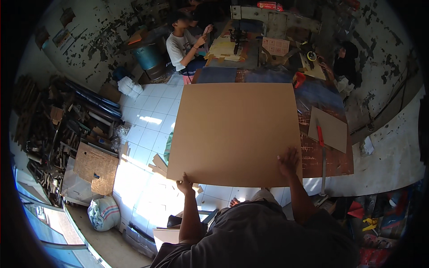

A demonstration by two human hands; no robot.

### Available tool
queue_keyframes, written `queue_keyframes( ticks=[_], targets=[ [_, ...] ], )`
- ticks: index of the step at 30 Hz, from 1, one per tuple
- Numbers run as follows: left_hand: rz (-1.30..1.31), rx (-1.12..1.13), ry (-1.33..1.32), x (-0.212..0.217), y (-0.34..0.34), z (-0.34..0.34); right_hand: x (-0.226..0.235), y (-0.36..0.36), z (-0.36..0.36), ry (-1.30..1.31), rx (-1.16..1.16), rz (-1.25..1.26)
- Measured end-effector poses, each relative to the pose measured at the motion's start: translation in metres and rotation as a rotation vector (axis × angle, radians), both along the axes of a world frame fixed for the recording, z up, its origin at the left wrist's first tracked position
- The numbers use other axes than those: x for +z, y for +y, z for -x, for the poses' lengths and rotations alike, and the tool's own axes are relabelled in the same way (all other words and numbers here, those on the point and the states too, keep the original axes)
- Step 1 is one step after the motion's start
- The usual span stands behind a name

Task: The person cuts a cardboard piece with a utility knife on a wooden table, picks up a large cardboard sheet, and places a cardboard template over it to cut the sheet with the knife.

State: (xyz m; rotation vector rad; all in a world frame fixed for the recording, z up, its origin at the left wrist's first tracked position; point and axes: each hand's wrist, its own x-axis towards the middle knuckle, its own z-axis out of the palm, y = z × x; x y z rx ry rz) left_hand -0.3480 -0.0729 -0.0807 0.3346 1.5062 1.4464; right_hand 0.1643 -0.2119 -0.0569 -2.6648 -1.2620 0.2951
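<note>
A large plain brown cardboard sheet (pixel 234 131) lies flat over the worktable, its left part hanging past the table's edge above the tiled floor. My left hand (pixel 185 184) grips the sheet's near edge at its lower left corner. My right hand (pixel 288 161) rests flat on top of the sheet near its lower right corner, fingers spread.
A smaller cardboard piece (pixel 328 129) and a red-handled tool (pixel 321 138) lie on the worktable (pixel 326 163) to the right. Another person (pixel 183 44) sits at the far end. Cardboard scraps (pixel 158 165), a board (pixel 96 167), a sack (pixel 103 213) and stacked junk (pixel 67 125) stand left.
</note>
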Motion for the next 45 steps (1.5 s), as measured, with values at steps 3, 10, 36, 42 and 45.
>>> queue_keyframes(
  ticks=[3,10,36,42,45],
  targets=[
    [0.053,-0.054,-0.028,0.000,-0.009,-0.025,0.005,0.001,0.000,-0.005,-0.006,-0.029],
    [0.091,-0.046,-0.107,-0.028,-0.009,-0.056,0.010,-0.004,0.003,0.044,0.017,-0.153],
    [0.205,0.139,0.041,-0.014,-0.069,-0.138,0.057,0.010,-0.282,0.035,-0.117,-0.305],
    [0.162,0.047,-0.023,0.003,-0.094,-0.167,0.050,0.051,-0.285,0.152,-0.118,-0.407],
    [0.211,0.045,-0.040,0.006,-0.098,-0.170,0.047,0.096,-0.281,0.170,-0.100,-0.480]
  ],
)
